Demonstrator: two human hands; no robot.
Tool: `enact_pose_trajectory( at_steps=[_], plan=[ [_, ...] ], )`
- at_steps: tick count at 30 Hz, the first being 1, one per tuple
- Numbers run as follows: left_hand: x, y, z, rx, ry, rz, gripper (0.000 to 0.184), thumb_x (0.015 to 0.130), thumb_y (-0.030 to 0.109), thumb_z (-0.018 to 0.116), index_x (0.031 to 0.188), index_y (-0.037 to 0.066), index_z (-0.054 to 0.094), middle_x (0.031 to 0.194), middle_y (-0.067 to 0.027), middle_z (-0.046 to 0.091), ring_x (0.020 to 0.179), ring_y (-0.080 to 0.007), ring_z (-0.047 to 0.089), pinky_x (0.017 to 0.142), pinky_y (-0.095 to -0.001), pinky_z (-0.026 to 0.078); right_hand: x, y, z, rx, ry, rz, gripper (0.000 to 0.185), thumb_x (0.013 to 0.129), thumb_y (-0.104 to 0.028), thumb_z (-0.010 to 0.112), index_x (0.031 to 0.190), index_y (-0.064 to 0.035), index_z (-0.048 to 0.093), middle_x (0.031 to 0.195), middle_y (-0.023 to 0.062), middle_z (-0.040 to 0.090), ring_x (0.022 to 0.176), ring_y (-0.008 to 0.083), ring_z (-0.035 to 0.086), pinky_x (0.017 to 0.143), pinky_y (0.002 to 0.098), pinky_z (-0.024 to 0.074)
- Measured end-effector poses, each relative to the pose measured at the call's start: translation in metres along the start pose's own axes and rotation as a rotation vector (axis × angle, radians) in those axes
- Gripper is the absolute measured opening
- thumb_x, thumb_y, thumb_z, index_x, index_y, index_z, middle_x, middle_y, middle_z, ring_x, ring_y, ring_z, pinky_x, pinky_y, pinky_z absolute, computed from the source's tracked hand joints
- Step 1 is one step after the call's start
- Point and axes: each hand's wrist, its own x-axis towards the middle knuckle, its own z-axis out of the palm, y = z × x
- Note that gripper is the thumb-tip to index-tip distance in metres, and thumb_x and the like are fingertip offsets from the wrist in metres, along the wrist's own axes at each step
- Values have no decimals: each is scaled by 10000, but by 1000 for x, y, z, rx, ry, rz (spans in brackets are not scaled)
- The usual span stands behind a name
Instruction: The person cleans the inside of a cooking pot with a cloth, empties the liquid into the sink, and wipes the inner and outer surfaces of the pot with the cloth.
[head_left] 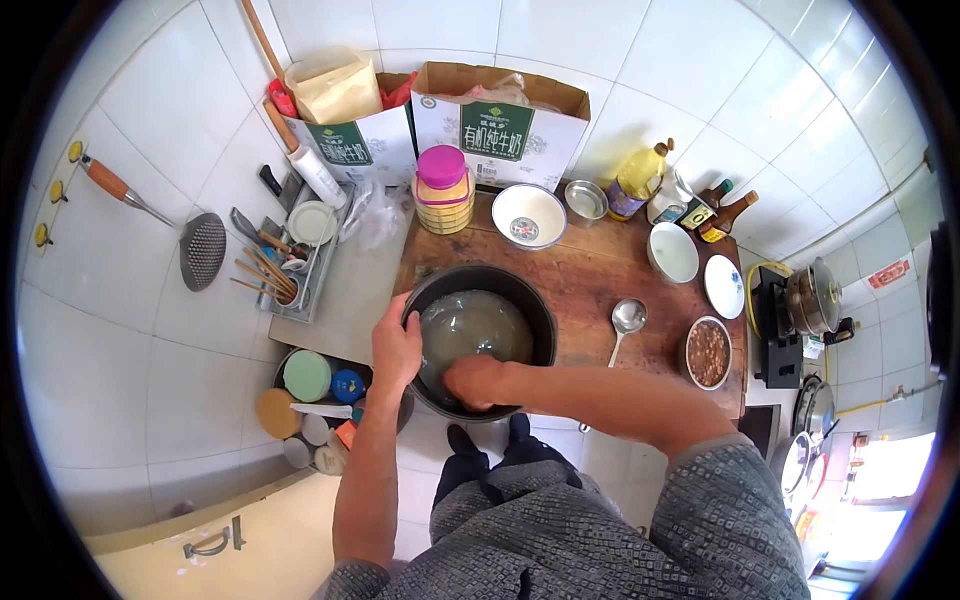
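A deep dark pot (543, 310) stands at the front left edge of the wooden table, with cloudy greyish water (480, 330) in it. My left hand (398, 343) is closed on the pot's left rim, thumb lying along the edge. Inside the pot, my right hand (474, 382) is lowered to the water near the front wall. Its fingers are under the surface or turned away, so I cannot see whether they hold anything. A metal ladle (629, 318) lies to the right of the pot, and a white bowl (530, 217) with a blue rim stands behind it.
On the wooden table (580, 275) are a bowl of brown beans in liquid (708, 353), a pale bowl (673, 252), a white plate (724, 286), a metal bowl (586, 201), an oil bottle (640, 180) and a purple-lidded jar (445, 190). Milk cartons (500, 125) line the wall. A stove (775, 330) stands right.
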Motion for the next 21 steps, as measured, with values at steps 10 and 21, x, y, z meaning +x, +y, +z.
enact_pose_trajectory(
  at_steps=[10, 21],
  plan=[
    [1, -6, -2, 37, -33, -27, 345, 910, 7, 555, 1249, 44, 609, 1037, -240, 701, 1006, -425, 663, 867, -431, 514, 16, 34, -30, -738, 406, -9, 202, 841, -262, 643, 935, -148, 781, 1007, 36, 681, 1078, 232, 566, 835, 376, 434],
    [2, -1, -1, 24, -60, -70, 379, 894, -25, 548, 1264, 42, 595, 1018, -239, 701, 964, -416, 674, 845, -427, 518, -71, 40, -43, -556, 10, 173, 195, 849, -202, 686, 1012, -163, 784, 1054, 56, 749, 974, 228, 706, 759, 388, 492]
  ],
)
